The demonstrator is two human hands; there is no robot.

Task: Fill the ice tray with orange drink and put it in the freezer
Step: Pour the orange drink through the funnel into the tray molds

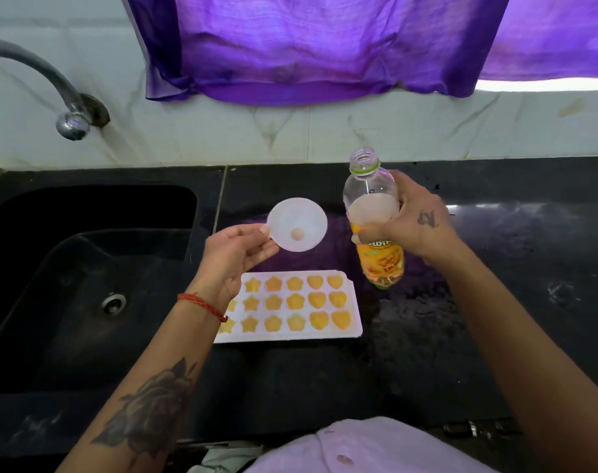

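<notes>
Ice tray [353,327]: white, on the black worktop [461,353] beside the sink [69,285]; star, flower and heart cells hold orange drink.
Left hand [232,257]: pinching a white funnel's [297,223] rim above the tray's far edge.
Right hand [417,223]: wrapped around an uncapped, upright bottle [376,213] near the tray's far right corner.

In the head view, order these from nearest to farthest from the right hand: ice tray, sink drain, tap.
Measured from the right hand, which holds the bottle:
1. Ice tray, on the counter, below and left of the hand.
2. Sink drain, in the sink at far left.
3. Tap, on the wall at upper left, only slightly farther than the drain.
</notes>
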